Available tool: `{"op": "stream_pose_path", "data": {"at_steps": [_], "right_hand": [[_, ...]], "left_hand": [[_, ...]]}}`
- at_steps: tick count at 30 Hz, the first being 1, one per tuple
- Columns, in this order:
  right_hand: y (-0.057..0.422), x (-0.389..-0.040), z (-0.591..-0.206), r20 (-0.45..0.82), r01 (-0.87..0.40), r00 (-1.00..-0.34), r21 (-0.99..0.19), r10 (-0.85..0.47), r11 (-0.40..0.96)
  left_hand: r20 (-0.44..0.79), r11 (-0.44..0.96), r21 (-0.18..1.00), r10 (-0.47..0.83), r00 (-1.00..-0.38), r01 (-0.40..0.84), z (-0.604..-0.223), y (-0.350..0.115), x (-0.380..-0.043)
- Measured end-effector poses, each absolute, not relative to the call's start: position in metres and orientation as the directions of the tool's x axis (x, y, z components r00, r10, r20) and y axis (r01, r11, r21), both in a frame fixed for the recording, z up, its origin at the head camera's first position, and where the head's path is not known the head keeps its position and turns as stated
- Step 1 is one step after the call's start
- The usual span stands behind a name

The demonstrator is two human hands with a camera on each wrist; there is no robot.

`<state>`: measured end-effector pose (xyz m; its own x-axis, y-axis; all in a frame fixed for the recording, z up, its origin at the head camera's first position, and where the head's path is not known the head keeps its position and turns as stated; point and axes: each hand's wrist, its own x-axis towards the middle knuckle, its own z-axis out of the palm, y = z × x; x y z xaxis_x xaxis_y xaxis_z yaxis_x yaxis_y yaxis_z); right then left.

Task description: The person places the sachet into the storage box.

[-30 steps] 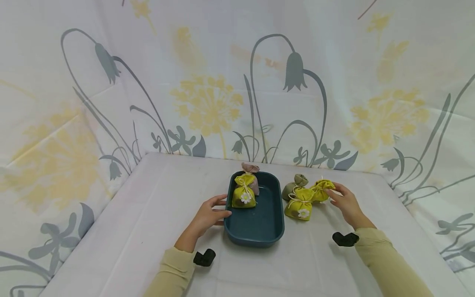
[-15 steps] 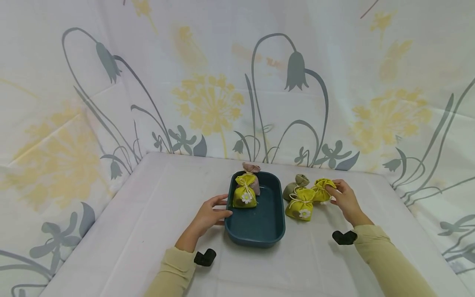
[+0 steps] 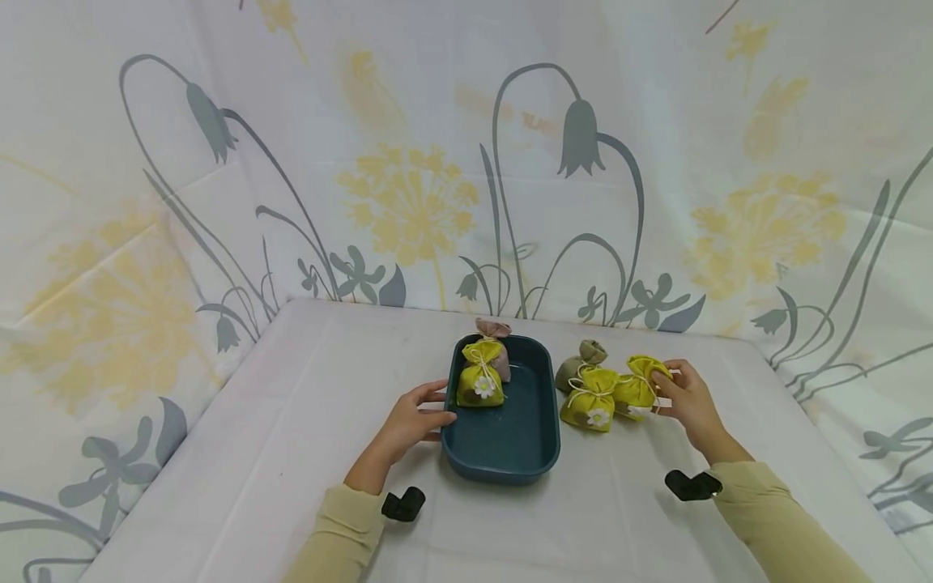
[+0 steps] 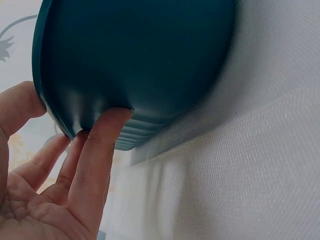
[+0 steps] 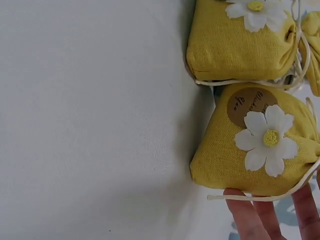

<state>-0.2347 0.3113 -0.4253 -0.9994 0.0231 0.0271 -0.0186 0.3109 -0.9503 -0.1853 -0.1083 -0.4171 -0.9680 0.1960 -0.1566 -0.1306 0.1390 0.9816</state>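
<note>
A table point(image 3: 255, 453) spread with white cloth, its weave plain up close and softly creased, fills the lower part of the room before me. Beyond its far edge and along both sides hangs a pale curtain point(image 3: 423, 97) printed with drooping grey bellflowers, grey leaves and faded yellow flower heads. A person in sand-coloured sleeves point(image 3: 342, 526) reaches in over the near edge, a black wrist piece point(image 3: 403, 505) showing below each cuff.

Near the middle of the table sits a deep blue oblong tub point(image 3: 503, 441) with rounded corners. The left hand point(image 3: 408, 421) grips its left side, thumb at the rim and fingers against the outer wall. At the tub's far left a yellow bag stands in front of a dusty pink bag point(image 3: 504, 364).

To the right of the tub, the right hand point(image 3: 688, 401) pinches the gathered neck of the rightmost yellow bag point(image 3: 636, 385), which bears a white cloth flower point(image 5: 266, 140) and a round brown label point(image 5: 242, 102). Whether its base touches the table, I cannot tell. Just beside it are another yellow bag with a flower and, behind that, a grey-green bag point(image 3: 571, 374).
</note>
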Motion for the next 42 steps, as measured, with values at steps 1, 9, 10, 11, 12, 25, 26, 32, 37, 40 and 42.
{"op": "stream_pose_path", "data": {"at_steps": [1, 9, 10, 11, 12, 25, 26, 32, 37, 40, 42], "right_hand": [[0.311, -0.232, -0.425, 0.028, -0.018, -0.999, -0.949, 0.026, 0.316], [0.311, -0.211, -0.421, 0.039, -0.019, -0.998, -0.941, 0.052, 0.337], [0.311, -0.209, -0.420, 0.044, -0.021, -0.997, -0.940, 0.058, 0.339], [0.311, -0.206, -0.419, 0.048, -0.024, -0.997, -0.939, 0.062, 0.343], [0.312, -0.204, -0.417, 0.052, -0.026, -0.996, -0.937, 0.067, 0.348], [0.314, -0.178, -0.410, 0.045, -0.020, -0.996, -0.950, 0.074, 0.310], [0.314, -0.176, -0.409, 0.048, -0.024, -0.996, -0.952, 0.072, 0.304], [0.310, -0.168, -0.405, 0.047, -0.028, -0.997, -0.965, 0.066, 0.261], [0.304, -0.164, -0.399, 0.054, -0.039, -0.997, -0.972, 0.062, 0.231], [0.300, -0.162, -0.395, 0.057, -0.043, -0.997, -0.975, 0.054, 0.220], [0.296, -0.162, -0.392, 0.055, -0.043, -0.997, -0.975, 0.049, 0.220]], "left_hand": [[-0.155, 0.139, 0.982, 0.198, -0.968, -0.128, -0.417, -0.108, -0.185], [-0.152, 0.146, 0.981, 0.198, -0.968, -0.125, -0.418, -0.108, -0.186], [-0.153, 0.148, 0.981, 0.197, -0.968, -0.125, -0.418, -0.108, -0.186], [-0.154, 0.149, 0.981, 0.195, -0.969, -0.126, -0.418, -0.108, -0.186], [-0.154, 0.149, 0.981, 0.194, -0.969, -0.126, -0.418, -0.108, -0.186], [-0.160, 0.146, 0.980, 0.167, -0.973, -0.136, -0.447, -0.111, -0.201], [-0.161, 0.148, 0.979, 0.164, -0.973, -0.138, -0.448, -0.111, -0.201], [-0.162, 0.151, 0.979, 0.161, -0.974, -0.137, -0.448, -0.111, -0.201], [-0.160, 0.149, 0.980, 0.173, -0.972, -0.134, -0.445, -0.111, -0.200], [-0.162, 0.157, 0.978, 0.171, -0.972, -0.136, -0.436, -0.110, -0.195], [-0.164, 0.160, 0.978, 0.169, -0.972, -0.137, -0.426, -0.108, -0.190]]}}
